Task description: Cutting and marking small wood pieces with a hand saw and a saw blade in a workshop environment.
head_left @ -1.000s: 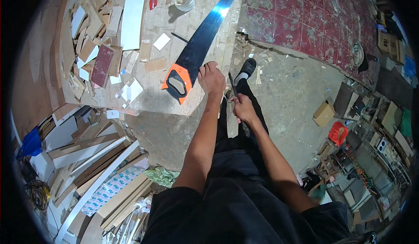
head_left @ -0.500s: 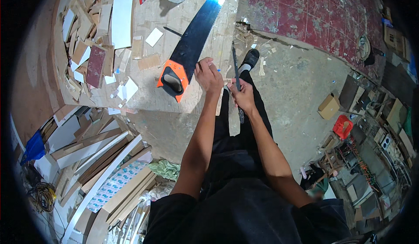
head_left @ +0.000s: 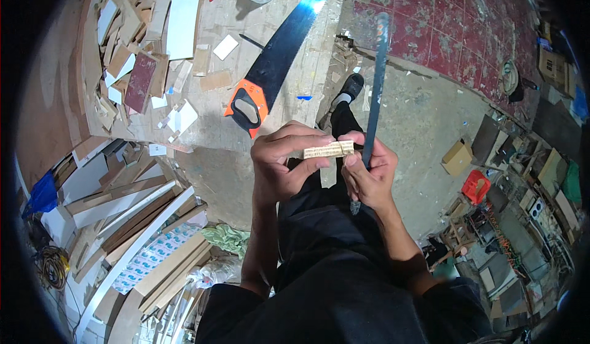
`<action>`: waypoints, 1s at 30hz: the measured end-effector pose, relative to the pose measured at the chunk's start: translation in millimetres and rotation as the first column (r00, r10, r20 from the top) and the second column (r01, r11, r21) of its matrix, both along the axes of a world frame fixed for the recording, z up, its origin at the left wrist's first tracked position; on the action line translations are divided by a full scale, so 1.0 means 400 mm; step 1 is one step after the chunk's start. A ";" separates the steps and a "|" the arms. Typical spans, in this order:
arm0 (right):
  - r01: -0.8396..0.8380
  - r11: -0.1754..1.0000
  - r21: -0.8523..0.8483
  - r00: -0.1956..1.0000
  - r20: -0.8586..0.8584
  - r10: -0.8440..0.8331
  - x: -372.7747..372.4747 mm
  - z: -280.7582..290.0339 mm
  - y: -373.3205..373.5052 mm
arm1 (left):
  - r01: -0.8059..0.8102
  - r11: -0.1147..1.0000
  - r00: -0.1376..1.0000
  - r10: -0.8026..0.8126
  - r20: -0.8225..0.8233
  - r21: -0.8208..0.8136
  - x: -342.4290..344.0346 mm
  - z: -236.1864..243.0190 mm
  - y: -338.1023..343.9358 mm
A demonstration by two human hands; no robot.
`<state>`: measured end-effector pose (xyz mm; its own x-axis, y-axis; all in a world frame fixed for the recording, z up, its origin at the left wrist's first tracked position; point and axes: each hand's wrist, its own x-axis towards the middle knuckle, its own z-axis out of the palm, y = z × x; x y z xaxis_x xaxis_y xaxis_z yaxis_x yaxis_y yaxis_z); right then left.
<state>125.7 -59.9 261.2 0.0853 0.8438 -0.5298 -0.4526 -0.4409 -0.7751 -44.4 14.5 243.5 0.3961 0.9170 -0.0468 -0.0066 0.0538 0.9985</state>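
Left hand [head_left: 279, 162] and right hand [head_left: 369, 175] raised close to camera, above dark trousers. Small pale wood strip [head_left: 328, 150] pinched between left thumb and fingers, its right end touching right fingertips. Right hand also closed round long dark metal file [head_left: 375, 86], blade pointing far. Handsaw with orange handle [head_left: 276, 61] lies on workbench [head_left: 203, 138], far left of hands, among wood offcuts [head_left: 132, 55].

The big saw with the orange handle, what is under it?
The saw lies flat on a wooden worktable littered with offcuts. Whatever is directly beneath the blade is hidden.
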 end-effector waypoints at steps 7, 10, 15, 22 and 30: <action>-0.037 0.996 0.082 0.999 -0.008 0.038 -0.003 0.079 0.000 | -0.058 0.994 0.991 0.046 0.127 0.093 -0.019 0.090 -0.002; -0.076 0.979 0.188 0.994 0.087 0.060 -0.002 0.102 0.001 | -0.043 0.997 0.988 0.032 0.149 0.070 -0.032 0.114 -0.005; -0.090 0.964 0.250 0.993 0.097 0.068 -0.001 0.124 0.011 | -0.042 0.998 0.996 0.039 0.077 0.041 -0.049 0.136 -0.020; -0.068 0.973 0.221 0.990 0.135 0.038 -0.001 0.154 -0.007 | -0.095 0.984 0.985 0.071 0.158 0.151 -0.028 0.154 -0.018; -0.114 0.954 0.279 0.971 0.236 0.047 0.014 0.134 -0.034 | -0.072 0.972 0.988 0.038 0.150 0.224 -0.023 0.162 -0.026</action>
